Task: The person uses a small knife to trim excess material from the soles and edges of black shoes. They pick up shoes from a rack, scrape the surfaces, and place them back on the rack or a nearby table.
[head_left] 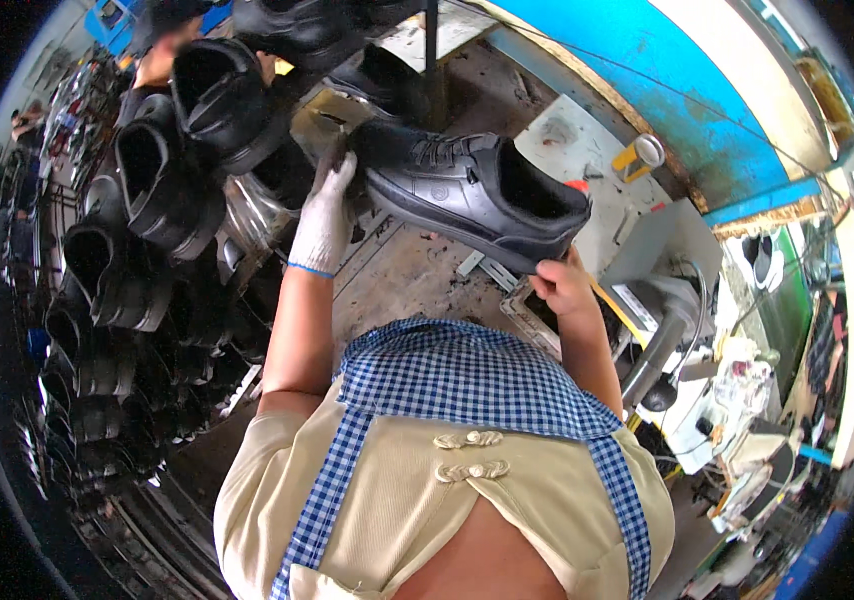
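Item: 1 black shoe (467, 200), lace-up, dark upper on a thick dark sole. Position: held up in front of the person's chest, side on, toe to the left, heel to the right, between 2 hands.

Right hand (562, 285): bare; fingers clamped on the heel end, at the sole edge.
Left hand (332, 200): white knitted glove, blue cuff edge; beside the toe end, fingertips darkened and partly lost against dark shapes. Whether its fingers are closed on the shoe, cannot tell.

Progress, as judged: upper and sole are together and the laces are in, so the shoe looks largely made up. Handling is under way, the shoe not yet set down. Any finishing left on it cannot be told.

Beyond, left: many similar black shoes in rows (152, 185), several tilted; whether dealt with or waiting, not shown. Beyond these, at upper left, 1 co-worker (157, 60), partly hidden.

Beyond, right: pale worktop (559, 128), with 1 yellow can (635, 160); nearer, 1 grey metal machine arm (662, 335). Behind: blue panel (667, 100), stained.

Worn: 1 blue-and-white checked apron (457, 375).
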